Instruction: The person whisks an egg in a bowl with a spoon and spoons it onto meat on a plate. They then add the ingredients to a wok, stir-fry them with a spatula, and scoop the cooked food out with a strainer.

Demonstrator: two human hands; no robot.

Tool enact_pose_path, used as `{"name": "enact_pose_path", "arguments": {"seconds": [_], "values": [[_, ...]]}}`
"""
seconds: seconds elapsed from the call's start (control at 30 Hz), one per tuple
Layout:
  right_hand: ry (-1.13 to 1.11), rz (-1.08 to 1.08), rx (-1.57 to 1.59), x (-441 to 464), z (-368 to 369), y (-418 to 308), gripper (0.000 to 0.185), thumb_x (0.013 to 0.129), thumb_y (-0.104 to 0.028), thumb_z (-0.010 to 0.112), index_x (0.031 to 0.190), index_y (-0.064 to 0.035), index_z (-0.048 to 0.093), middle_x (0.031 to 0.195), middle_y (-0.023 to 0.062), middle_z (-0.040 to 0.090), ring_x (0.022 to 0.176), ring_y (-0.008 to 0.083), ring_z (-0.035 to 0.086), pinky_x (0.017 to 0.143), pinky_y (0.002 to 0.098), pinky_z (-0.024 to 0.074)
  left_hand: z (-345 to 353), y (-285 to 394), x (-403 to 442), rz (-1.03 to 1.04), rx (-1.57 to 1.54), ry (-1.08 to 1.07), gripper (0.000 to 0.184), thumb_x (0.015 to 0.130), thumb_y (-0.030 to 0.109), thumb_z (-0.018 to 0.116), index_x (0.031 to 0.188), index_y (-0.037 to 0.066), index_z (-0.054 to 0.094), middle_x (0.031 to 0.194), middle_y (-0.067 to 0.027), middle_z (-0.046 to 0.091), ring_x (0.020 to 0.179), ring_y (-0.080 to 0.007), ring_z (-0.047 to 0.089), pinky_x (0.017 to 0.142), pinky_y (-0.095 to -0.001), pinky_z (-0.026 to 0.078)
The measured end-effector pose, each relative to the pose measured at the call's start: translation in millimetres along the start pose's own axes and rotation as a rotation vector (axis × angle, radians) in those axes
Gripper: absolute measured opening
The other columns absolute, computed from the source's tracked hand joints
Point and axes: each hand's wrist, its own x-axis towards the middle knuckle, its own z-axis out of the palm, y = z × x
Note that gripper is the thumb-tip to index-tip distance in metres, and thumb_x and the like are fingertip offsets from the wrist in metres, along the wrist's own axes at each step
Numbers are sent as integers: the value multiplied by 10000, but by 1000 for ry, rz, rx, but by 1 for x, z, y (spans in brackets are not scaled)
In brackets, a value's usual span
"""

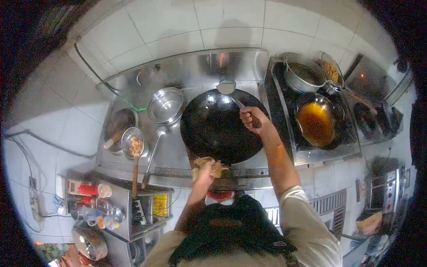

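A large black wok (218,129) sits on the steel stove in front of me. My right hand (254,120) is closed around the handle of a ladle (227,87), whose bowl is at the wok's far rim. Whether the bowl touches the rim, I cannot tell. At the wok's near edge, my left hand (206,171) is closed on a brown cloth (209,163). The cloth covers that part of the rim, and any handle under it is hidden.
Left of the wok are a steel pot (166,106), a long-handled spatula (154,151) and a strainer (133,141) with food pieces. On the right stand a pan of brown liquid (316,122) and another pot (304,75). Bottles and containers (95,200) crowd the lower left.
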Motion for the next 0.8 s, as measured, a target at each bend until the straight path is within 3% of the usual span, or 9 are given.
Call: {"name": "enact_pose_path", "arguments": {"seconds": [0.1,0.17,0.23,0.3,0.43,0.6,0.7,0.73,0.8], "values": [[4,20,-94,4,-30,5,233,925,-195,565,713,-130,493,579,-44,481,414,69,444,359,211,379,-12,-22,38,-52,-32,-90,183,940,146,578,1108,82,541,971,-84,637,828,-230,656,643,-362,555],[230,-77,-739,-12,-31,20,227,914,-231,589,732,-101,552,605,-4,535,440,110,496,389,260,415,-7,-27,38,-93,-39,-195,175,952,160,564,1107,82,540,960,-83,637,820,-229,655,651,-365,559],[217,-114,-836,-20,-52,40,259,889,-286,623,842,-31,617,662,96,615,520,225,609,479,371,496,26,-26,16,-52,-15,-36,136,972,211,501,1038,116,573,868,-66,641,717,-218,642,597,-406,554],[551,-283,-1369,-47,-55,64,372,879,-329,619,907,41,633,828,210,699,703,354,704,641,500,562,35,-32,16,-28,-32,-83,145,971,232,509,1034,119,573,866,-59,643,699,-217,640,569,-394,543],[596,-292,-1707,-80,-55,96,546,820,-335,670,1163,69,540,865,249,699,792,392,710,725,491,576,46,-28,5,-74,71,-392,192,958,298,542,1039,128,578,868,-39,649,654,-206,632,511,-342,510],[565,-368,-1626,-93,-57,129,437,746,-146,699,1086,56,512,785,207,697,753,399,707,671,497,577,75,-1,-33,-302,322,-166,407,869,491,642,1133,184,600,970,-10,663,794,-167,633,584,-355,509],[616,-398,-1515,-92,-66,149,390,772,-189,699,1025,41,510,776,226,685,752,397,704,663,503,568,60,-7,-31,-286,303,-198,550,832,582,673,1180,163,594,1021,-32,651,884,-216,633,647,-398,531],[587,-405,-1420,-96,-69,153,416,813,-204,668,1105,24,478,800,233,670,785,428,675,720,530,531,56,-12,-29,-283,298,49,632,828,652,645,1180,130,600,1017,-63,667,910,-248,649,666,-383,535],[553,-369,-1343,-104,-76,160,397,839,-224,657,1114,9,490,840,238,674,823,440,670,749,533,523,41,0,-28,-487,327,-87,753,840,716,582,1188,48,601,1008,-111,677,875,-269,661,641,-329,516]]}}
